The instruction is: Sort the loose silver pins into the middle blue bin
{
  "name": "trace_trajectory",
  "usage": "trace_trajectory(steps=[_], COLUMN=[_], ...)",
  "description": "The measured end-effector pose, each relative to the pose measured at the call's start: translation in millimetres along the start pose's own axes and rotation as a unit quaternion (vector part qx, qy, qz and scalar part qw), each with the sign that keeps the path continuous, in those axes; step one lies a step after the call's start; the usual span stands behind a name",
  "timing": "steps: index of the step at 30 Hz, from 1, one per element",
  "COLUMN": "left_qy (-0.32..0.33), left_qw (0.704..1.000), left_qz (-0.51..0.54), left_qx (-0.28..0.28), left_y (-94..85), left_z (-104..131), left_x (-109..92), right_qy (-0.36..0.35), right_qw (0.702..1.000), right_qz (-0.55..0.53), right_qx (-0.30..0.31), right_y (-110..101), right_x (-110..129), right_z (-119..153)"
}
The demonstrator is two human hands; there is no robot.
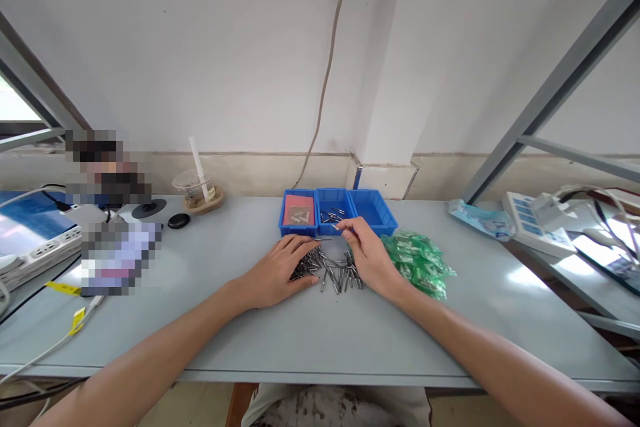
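A loose pile of small metal pins [332, 275] lies on the table between my hands. My left hand [280, 271] rests over the pile's left side, fingers stretched and thumb apart; part of the pile is hidden under it. At the pile's right, my right hand [370, 259] pinches one small metal pin [337, 227] between thumb and fingertips, just in front of the middle blue bin [334, 197]. That bin holds some similar pins. In the left blue bin [299, 229] lie a red sheet and a clear bag with small pale parts.
The right blue bin [373, 203] joins the other two. Green plastic bags [417, 260] lie beside my right forearm. Further out are a clear cup [193, 180], a black round lid [179, 221], a blue packet [483, 219] and power strips [533, 220]. Cables run along the left.
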State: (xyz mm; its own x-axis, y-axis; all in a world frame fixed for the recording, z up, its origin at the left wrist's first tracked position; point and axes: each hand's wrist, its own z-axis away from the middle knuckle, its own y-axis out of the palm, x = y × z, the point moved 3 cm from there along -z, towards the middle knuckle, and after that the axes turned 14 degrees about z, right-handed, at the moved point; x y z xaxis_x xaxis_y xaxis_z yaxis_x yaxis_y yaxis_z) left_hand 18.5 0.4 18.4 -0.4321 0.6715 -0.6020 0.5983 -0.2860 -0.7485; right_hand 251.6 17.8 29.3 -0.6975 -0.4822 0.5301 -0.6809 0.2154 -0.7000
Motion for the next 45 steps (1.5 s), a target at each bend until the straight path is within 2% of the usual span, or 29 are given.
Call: trace_trajectory(steps=[8,12,24,30,35,41,45], left_qy=[-0.005,-0.016,0.001,0.011,-0.005,-0.005,-0.014], left_qw=[1.000,1.000,1.000,1.000,1.000,1.000,1.000], left_qz=[-0.008,-0.013,-0.008,-0.002,-0.005,-0.004,0.006], left_qx=[0.003,0.009,0.002,-0.006,0.000,-0.003,-0.004], left_y=[0.2,1.0,0.2,-0.6,-0.7,-0.1,-0.3], left_z=[0.2,1.1,1.1,0.8,0.1,0.1,0.5], left_x=[2.2,4.0,2.5,1.8,1.6,3.0,3.0], right_qy=[-0.012,0.015,0.055,0.057,0.056,0.084,0.077], right_qw=[1.000,0.999,0.998,0.996,0.992,0.983,0.988], right_qz=[-0.014,-0.033,-0.032,-0.063,-0.113,-0.157,-0.128], right_qx=[-0.002,0.012,-0.025,-0.007,0.008,0.039,0.033], right_y=[0.1,0.9,-2.7,-1.1,-0.7,3.3,4.2], right_x=[1.1,1.2,1.5,1.0,-0.3,-6.8,-8.4], right_z=[-0.1,0.9,-0.3,0.0,-1.7,-2.0,-1.2])
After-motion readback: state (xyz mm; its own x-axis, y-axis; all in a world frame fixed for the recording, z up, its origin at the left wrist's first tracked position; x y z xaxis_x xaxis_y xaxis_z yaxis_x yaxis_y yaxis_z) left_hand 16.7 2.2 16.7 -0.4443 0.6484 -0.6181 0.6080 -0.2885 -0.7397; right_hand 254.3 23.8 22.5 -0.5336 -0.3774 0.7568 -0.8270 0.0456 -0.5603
